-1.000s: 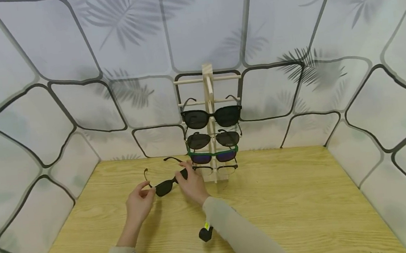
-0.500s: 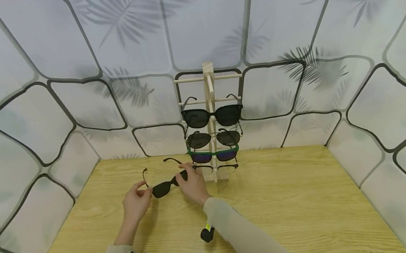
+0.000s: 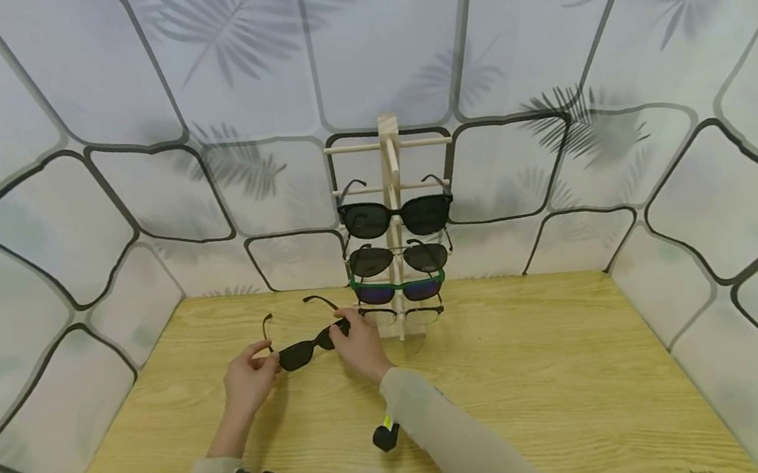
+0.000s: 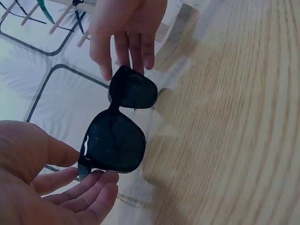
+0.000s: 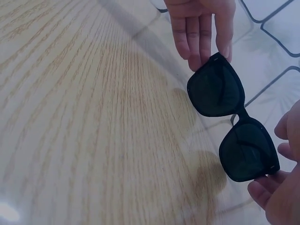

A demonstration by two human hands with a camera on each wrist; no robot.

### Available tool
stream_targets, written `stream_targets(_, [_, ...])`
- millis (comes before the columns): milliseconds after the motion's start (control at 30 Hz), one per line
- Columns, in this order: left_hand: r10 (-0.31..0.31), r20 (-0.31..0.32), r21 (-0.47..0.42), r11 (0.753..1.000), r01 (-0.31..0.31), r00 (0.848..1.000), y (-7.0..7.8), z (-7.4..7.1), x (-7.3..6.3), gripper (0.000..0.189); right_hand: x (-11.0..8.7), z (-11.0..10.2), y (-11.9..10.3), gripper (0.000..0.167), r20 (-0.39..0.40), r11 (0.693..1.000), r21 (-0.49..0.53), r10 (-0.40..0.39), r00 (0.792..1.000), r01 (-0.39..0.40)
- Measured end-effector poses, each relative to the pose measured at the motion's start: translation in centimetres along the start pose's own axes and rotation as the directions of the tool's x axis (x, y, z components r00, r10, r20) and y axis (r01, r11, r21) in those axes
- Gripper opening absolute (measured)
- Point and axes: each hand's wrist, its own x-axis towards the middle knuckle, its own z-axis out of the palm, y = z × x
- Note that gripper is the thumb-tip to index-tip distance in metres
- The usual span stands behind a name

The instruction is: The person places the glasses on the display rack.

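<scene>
A pair of black sunglasses with dark lenses is held above the table, temples unfolded and pointing toward the back wall. My left hand pinches one end of the frame near the hinge, as the left wrist view shows with the sunglasses close up. At the other end, my right hand grips the frame between thumb and fingers; part of that lens is covered in the head view. The right wrist view shows both lenses of the sunglasses and both hands at the ends.
Right behind my right hand stands a wooden display rack. It carries black sunglasses, aviator sunglasses, green-framed sunglasses and half-rimmed glasses, one above another. Patterned panels enclose the wooden table at back and sides.
My left hand has moved slightly to the left, and its end of the sunglasses has shifted with it. My right hand has stayed almost in place, still holding the other end.
</scene>
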Motion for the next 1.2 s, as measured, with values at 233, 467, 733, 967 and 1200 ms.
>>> stream_targets(233, [-0.037, 0.031, -0.093, 0.995, 0.040, 0.999, -0.4, -0.6, 0.2, 0.041, -0.1, -0.2, -0.1, 0.040, 0.015, 0.998, 0.049, 0.025, 1.000, -0.026])
stream_targets(467, [-0.063, 0.055, -0.176, 0.982, 0.071, 0.997, -0.8, -0.7, 0.3, 0.043, 0.1, -0.3, 0.1, 0.039, 0.019, 1.000, 0.030, 0.000, 1.000, -0.001])
stream_targets(733, [-0.014, -0.048, -0.182, 0.983, 0.005, 0.999, -0.2, -2.4, -0.4, 0.038, -0.6, 0.0, -1.2, 0.031, -0.007, 0.997, 0.082, -0.014, 1.000, 0.014])
stream_targets(967, [0.006, -0.147, -0.274, 0.960, -0.046, 0.989, 1.1, -3.7, -1.1, 0.032, -1.4, 0.0, -3.3, 0.027, -0.028, 0.990, 0.111, -0.080, 0.996, 0.083])
stream_targets(1200, [0.003, -0.201, -0.389, 0.918, -0.083, 0.980, 2.7, -4.8, -1.5, 0.022, -1.9, -0.2, -5.2, 0.028, -0.053, 0.979, 0.160, -0.121, 0.991, 0.128])
